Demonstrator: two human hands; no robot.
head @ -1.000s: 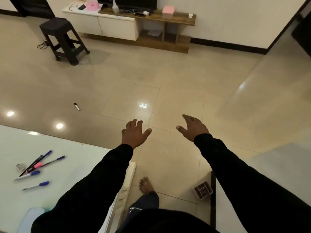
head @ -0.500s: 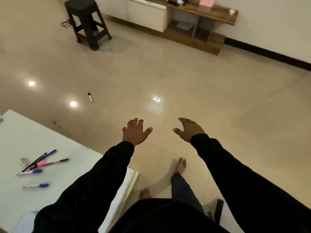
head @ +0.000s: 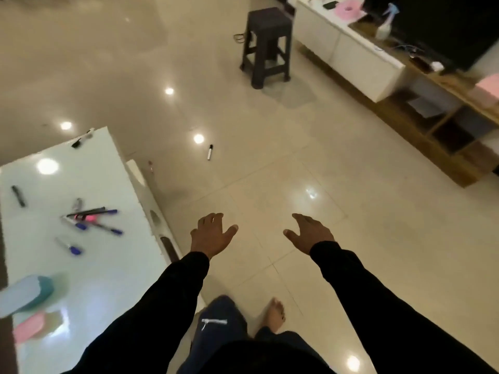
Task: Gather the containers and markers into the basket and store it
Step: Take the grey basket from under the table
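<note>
Both hands are hanging empty over the floor: left hand (head: 210, 236) w/ fingers spread, right hand (head: 310, 233) open too, palms down, nothing gripped, prob. because the person is walking btwn pickups, one bare foot (head: 274, 314) stepping fwd. Nearest on the white counter (head: 129, 255), a pale blue container (head: 25, 294) and a pink container (head: 29, 326) are lying at the near-left edge. Further along, the marker cluster (head: 90, 220) is sitting loose mid-counter, w/ one dark marker (head: 18, 195) apart to the left. Beyond the counter, a stray marker (head: 209, 151) is lying on the floor, prob. the next target. Basket isn't showing in view. Dark stool (head: 266, 47) is standing farthest off.
</note>
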